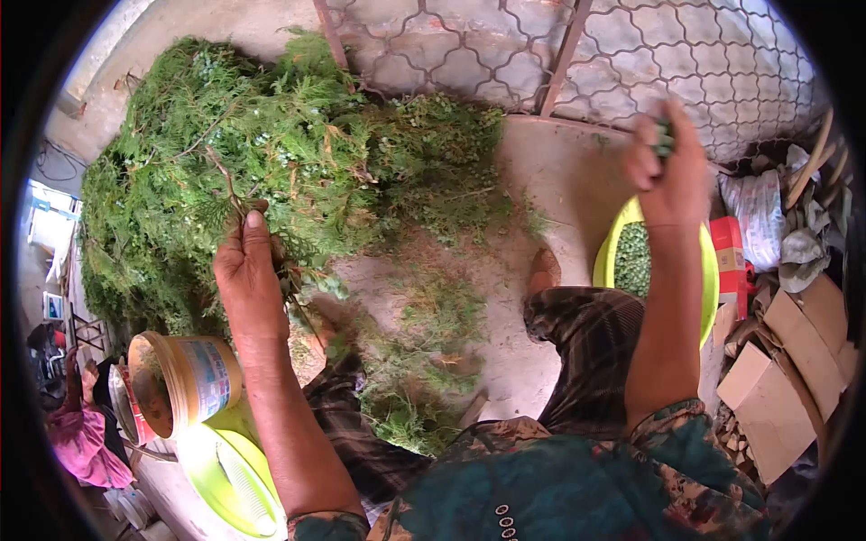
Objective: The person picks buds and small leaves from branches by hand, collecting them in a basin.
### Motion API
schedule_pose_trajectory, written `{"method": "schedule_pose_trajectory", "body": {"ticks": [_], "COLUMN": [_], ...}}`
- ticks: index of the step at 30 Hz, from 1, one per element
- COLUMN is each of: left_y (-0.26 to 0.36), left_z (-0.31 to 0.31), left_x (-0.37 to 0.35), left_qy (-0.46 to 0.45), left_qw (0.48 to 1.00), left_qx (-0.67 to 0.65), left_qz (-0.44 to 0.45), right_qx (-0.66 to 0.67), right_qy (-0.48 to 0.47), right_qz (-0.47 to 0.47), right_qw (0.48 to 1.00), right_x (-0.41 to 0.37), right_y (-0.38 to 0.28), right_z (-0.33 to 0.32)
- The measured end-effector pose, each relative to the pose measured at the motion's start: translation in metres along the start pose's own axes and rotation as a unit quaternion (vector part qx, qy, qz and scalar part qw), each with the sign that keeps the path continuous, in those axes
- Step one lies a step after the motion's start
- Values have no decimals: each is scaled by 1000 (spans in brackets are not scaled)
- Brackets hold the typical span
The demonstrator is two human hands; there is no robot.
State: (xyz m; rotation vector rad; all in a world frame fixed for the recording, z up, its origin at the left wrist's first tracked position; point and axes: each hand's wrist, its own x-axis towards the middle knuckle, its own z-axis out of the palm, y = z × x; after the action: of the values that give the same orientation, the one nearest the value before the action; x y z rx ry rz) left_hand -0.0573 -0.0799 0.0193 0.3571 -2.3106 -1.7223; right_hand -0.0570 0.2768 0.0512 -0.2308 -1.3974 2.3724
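My left hand point(250, 275) is closed round a leafy evergreen branch point(231, 189), its bare brown stem poking up past the thumb. Held above the lime-green basin on the right, my right hand point(669, 167) is blurred by motion, with its fingers curled round small green berries point(665, 137). Similar green berries point(632, 257) fill the part of the basin point(709, 311) that shows; my right forearm hides some of it. Beyond my left hand rises a large heap of cut evergreen branches point(298, 135), dotted with pale berries.
Loose sprigs point(442, 316) litter the floor between my feet. At lower left stand a tan bucket point(185, 379) and another lime-green basin point(194, 455). Cardboard point(776, 406) and a red box point(729, 257) lie at right. A metal lattice point(667, 63) runs behind. Another person point(86, 442) sits far left.
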Motion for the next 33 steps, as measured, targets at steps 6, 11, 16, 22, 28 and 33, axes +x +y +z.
{"method": "schedule_pose_trajectory", "body": {"ticks": [6, 11, 16, 22, 28, 33], "left_y": [-12, -8, 8, 4, 13, 21], "left_z": [4, 20, 41, 52, 42, 28], "left_x": [3, -5, -18, -21, -21, -18], "left_qy": [-59, -102, -128, -100, -141, -222], "left_qw": [994, 987, 985, 993, 987, 962], "left_qx": [-87, -120, -109, -60, -58, -109], "left_qz": [-22, -42, -48, 31, -51, -113], "right_qx": [-784, -793, -354, -355, -276, -139], "right_qy": [113, -18, -287, -402, -367, -286], "right_qz": [-55, 100, 59, 98, 163, 252], "right_qw": [607, 600, 888, 838, 873, 914], "right_x": [-3, -11, -64, -92, -82, -77], "right_y": [9, 10, 26, 88, 113, 106], "right_z": [-311, -271, 20, 92, 89, 93]}}
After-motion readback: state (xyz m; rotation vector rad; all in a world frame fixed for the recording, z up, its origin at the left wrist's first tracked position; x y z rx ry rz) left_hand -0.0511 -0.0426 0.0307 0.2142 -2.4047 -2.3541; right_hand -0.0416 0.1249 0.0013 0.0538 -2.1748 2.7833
